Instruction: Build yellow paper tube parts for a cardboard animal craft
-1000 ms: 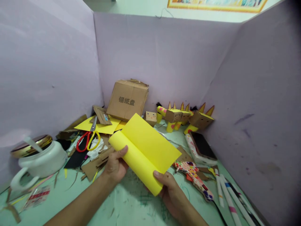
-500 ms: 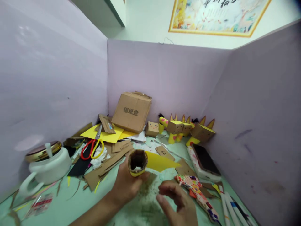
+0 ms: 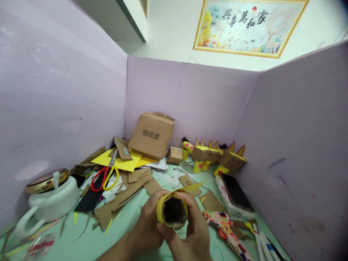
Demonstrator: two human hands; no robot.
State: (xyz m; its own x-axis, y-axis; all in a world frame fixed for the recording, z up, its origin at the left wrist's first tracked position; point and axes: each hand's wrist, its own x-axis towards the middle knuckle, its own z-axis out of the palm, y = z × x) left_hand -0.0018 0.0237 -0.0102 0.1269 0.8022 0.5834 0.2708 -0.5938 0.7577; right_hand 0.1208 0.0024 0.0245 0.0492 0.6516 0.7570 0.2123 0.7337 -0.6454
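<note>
A short cardboard tube (image 3: 161,212) partly wrapped in yellow paper is held in front of me, its dark open end facing my view. My left hand (image 3: 148,221) grips it from the left side. My right hand (image 3: 191,232) is closed on its right side, with the thumb below the rim and fingers over the top. A loose tail of the yellow paper (image 3: 191,187) sticks out to the upper right, past the right fingers. The tube's far end is hidden.
Scissors (image 3: 111,174) lie left on cardboard strips (image 3: 133,190) and yellow paper. A white mug (image 3: 54,199) stands far left. Cardboard animal figures (image 3: 202,154) and a box (image 3: 150,136) stand behind. A phone (image 3: 236,192), a patterned cloth-like item (image 3: 225,228) and markers (image 3: 268,244) lie right.
My right hand has moved from apart, fingers curled, onto the tube. The tube now sits slightly lower and further right, and its yellow flap is drawn in closer. The view has tilted up.
</note>
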